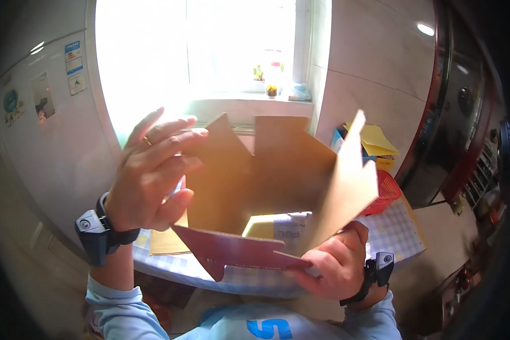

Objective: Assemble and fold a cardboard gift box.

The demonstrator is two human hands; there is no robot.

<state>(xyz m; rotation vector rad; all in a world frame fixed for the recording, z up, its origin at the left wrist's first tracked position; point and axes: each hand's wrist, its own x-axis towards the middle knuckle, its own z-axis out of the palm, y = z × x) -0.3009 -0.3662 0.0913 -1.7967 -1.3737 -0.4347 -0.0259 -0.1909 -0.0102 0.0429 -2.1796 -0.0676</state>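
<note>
An open cardboard box (292, 167), brown inside and dark red on its near outer face, is held up over the table with its cut flaps standing out. My right hand (334, 263) grips it at the near right corner, fingers wrapped on the outside. Beside the box's left wall, my left hand (156, 170) has its fingers stretched and spread; it is close to the cardboard, but I cannot tell if it touches. Through the box, a yellow and white printed piece (277, 225) shows; whether it lies beneath or inside is unclear.
A table with a blue-and-white checked cloth (399, 238) stands below. A flat brown cardboard piece (167, 242) lies at its left. On the right are a red plastic basket (386, 190) and yellow paper (377, 139). Behind, a jar (272, 89) stands on the windowsill.
</note>
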